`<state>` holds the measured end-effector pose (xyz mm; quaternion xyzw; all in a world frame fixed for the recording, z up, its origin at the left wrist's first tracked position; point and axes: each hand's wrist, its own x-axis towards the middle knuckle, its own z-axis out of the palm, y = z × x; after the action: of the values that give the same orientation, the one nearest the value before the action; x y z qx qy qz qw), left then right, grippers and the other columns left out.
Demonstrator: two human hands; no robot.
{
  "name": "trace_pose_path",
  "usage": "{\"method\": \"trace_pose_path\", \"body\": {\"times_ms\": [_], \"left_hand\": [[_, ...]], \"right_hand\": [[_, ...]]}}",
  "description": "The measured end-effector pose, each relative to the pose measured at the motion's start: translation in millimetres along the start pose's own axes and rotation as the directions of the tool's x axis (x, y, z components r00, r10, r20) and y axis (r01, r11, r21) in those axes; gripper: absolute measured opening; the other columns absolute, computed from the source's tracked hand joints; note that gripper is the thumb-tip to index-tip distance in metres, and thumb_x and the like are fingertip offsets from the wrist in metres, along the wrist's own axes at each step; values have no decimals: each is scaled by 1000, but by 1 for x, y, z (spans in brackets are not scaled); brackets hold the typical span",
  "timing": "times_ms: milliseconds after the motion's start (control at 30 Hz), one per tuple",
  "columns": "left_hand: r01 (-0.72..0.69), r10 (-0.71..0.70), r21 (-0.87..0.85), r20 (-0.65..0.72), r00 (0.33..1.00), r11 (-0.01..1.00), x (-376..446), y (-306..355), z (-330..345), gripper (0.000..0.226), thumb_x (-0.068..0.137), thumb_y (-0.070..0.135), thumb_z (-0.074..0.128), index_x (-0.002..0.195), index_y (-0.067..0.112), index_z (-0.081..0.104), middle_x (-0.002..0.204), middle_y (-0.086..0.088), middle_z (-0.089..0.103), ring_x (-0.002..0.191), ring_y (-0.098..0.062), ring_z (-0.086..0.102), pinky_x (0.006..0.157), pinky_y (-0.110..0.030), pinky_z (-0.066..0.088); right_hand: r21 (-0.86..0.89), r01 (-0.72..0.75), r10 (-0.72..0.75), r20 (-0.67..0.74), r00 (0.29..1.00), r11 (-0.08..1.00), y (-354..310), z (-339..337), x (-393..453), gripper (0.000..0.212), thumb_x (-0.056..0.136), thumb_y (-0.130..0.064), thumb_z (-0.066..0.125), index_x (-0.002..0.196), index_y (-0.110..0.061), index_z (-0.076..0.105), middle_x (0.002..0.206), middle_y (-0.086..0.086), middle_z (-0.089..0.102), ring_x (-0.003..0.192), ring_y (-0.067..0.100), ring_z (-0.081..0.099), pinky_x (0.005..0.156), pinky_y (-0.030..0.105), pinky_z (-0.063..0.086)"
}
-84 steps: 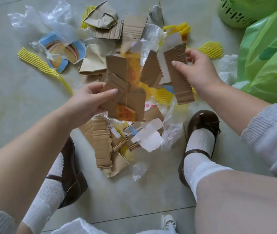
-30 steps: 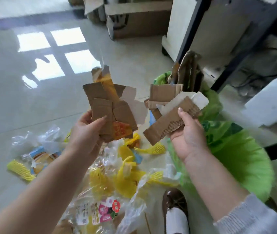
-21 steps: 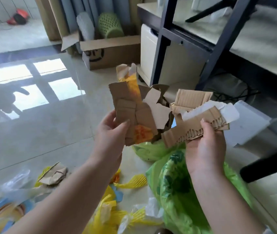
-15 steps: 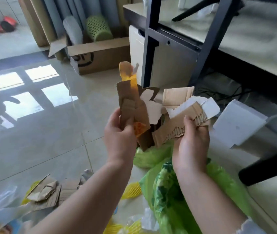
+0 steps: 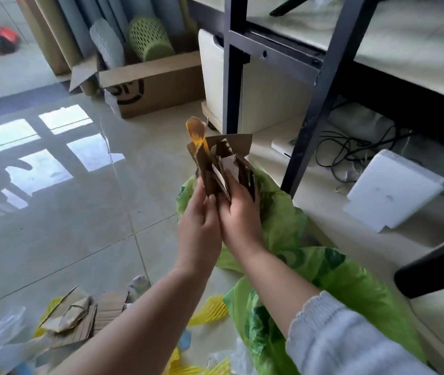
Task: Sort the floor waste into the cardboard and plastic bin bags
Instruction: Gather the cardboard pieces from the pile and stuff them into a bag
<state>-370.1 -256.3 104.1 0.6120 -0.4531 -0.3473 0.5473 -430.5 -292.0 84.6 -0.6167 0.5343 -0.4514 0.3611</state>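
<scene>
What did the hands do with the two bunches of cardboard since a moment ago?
The left hand and right hand came together, pressing their two fans of cardboard scraps into one upright bundle above the green bin bag. Nothing was let go: both hands still grip the cardboard. More cardboard pieces and yellow foam netting stay on the floor.
</scene>
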Motion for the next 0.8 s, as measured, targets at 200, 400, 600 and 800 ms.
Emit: {"method": "trace_pose_path", "body": {"times_ms": [200, 400, 600, 800], "left_hand": [[59, -57, 94, -25, 998, 994, 20, -18, -5, 19, 84, 18, 56, 95, 31, 65, 90, 2, 72, 89, -23, 67, 82, -49, 54], [26, -24, 287, -8, 1000, 958, 35, -30, -2, 30, 83, 21, 53, 108, 27, 69, 90, -1, 73, 82, -20, 63, 71, -31, 47], [72, -117, 404, 88, 989, 912, 35, -36, 0, 26, 88, 13, 57, 110, 19, 69, 85, 4, 66, 82, -19, 62, 69, -24, 44], [118, -117, -8, 68, 991, 993, 7, -24, -59, 43, 85, 2, 63, 127, 5, 53, 108, -2, 62, 86, 2, 63, 84, -17, 51]], "right_hand": [[-130, -99, 111, 84, 990, 987, 22, -14, -6, 52, 95, -28, 48, 145, -27, 32, 146, 0, 42, 129, 18, 45, 101, 24, 37], [-253, -50, 82, 120, 989, 966, 27, -13, 1, 47, 99, -20, 38, 146, -20, 32, 145, 3, 43, 130, 20, 45, 98, 25, 37], [-361, -181, 243, 134, 961, 915, 38, -10, 12, 55, 94, -24, 48, 145, -19, 31, 144, 9, 43, 128, 29, 47, 102, 35, 40], [-168, 63, -60, 25, 998, 984, -6, -30, -18, 64, 89, -20, 58, 145, -12, 30, 149, 3, 35, 139, 13, 31, 112, 19, 24]]}}
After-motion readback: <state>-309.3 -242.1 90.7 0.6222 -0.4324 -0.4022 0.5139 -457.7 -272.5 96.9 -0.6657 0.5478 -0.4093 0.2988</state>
